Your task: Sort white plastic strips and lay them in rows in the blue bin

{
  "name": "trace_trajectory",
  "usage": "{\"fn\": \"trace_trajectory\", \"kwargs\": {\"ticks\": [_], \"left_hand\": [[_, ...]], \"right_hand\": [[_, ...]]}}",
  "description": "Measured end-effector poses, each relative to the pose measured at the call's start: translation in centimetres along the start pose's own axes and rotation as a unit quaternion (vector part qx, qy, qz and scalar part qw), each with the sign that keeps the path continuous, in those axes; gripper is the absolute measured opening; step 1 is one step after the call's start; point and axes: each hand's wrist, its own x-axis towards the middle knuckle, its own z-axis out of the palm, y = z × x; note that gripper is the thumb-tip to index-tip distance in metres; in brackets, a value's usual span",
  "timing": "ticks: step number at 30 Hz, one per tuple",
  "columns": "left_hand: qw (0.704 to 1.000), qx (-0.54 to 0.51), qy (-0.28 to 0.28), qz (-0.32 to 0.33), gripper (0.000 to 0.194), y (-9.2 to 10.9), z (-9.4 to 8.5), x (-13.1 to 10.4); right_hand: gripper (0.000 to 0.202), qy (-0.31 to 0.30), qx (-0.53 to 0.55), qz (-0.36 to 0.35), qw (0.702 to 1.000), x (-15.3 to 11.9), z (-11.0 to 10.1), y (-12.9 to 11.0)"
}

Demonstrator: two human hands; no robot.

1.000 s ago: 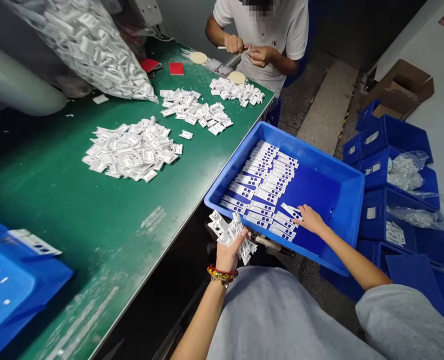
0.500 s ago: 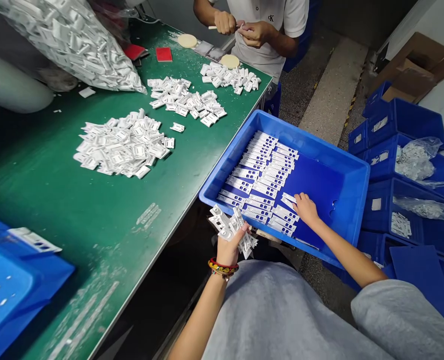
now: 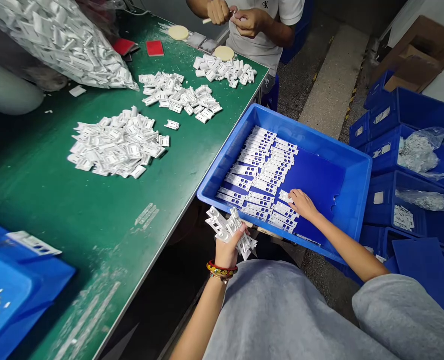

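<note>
My left hand point(image 3: 227, 250) is closed around a bunch of white plastic parts point(image 3: 222, 226) that stick out in several directions, just outside the near side of the blue tray point(image 3: 359, 200). Inside the tray my right hand point(image 3: 303, 204) pinches the right end of one white plastic part point(image 3: 284, 196), its fingertips partly covering it. This part lies at the near end of the right-hand row. Flat white parts with square holes point(image 3: 265, 172) lie side by side there in slanting rows, over the tray's left half.
On the green table point(image 3: 105, 210) are a heap of white parts point(image 3: 118, 145), smaller piles, a bulging clear bag point(image 3: 64, 45) and a blue bin point(image 3: 15, 285). Across the corner another person's hands point(image 3: 233, 17) work on a small piece. Blue bins point(image 3: 387, 195) stand stacked at right.
My right hand has shifted slightly left with the white part, which now lies closer to the row. My left hand keeps its bunch. The whole view has shifted a little.
</note>
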Motion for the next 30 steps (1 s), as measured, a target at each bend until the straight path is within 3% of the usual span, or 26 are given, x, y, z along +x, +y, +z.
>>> {"fn": "trace_trajectory", "kwargs": {"ticks": [5, 11, 15, 21, 25, 30], "left_hand": [[1.000, 0.004, -0.002, -0.005, 0.032, -0.2, 0.1, -0.1], [1.000, -0.005, -0.012, 0.003, 0.033, -0.7, 0.1, -0.1], [1.000, -0.004, -0.028, 0.011, 0.031, -0.6, 0.2, -0.3], [0.999, -0.014, -0.034, 0.015, 0.034, -0.9, -0.2, -0.7], [1.000, -0.026, -0.013, -0.005, 0.036, -1.4, -0.4, -0.9], [1.000, -0.022, 0.017, -0.010, 0.047, -1.9, -0.1, -1.1]], "right_hand": [[0.016, 0.019, 0.014, -0.013, 1.000, -1.3, -0.6, -0.7], [0.015, -0.091, 0.024, -0.176, 0.980, -3.1, 0.8, -2.4], [0.011, -0.124, 0.000, -0.212, 0.969, -3.1, 1.4, -2.5], [0.011, -0.038, -0.001, -0.136, 0.990, -2.6, 1.1, -1.9], [0.009, -0.045, 0.009, -0.147, 0.988, -2.0, 0.7, -1.6], [0.011, 0.027, -0.004, -0.035, 0.999, -0.9, -0.2, -0.6]]}}
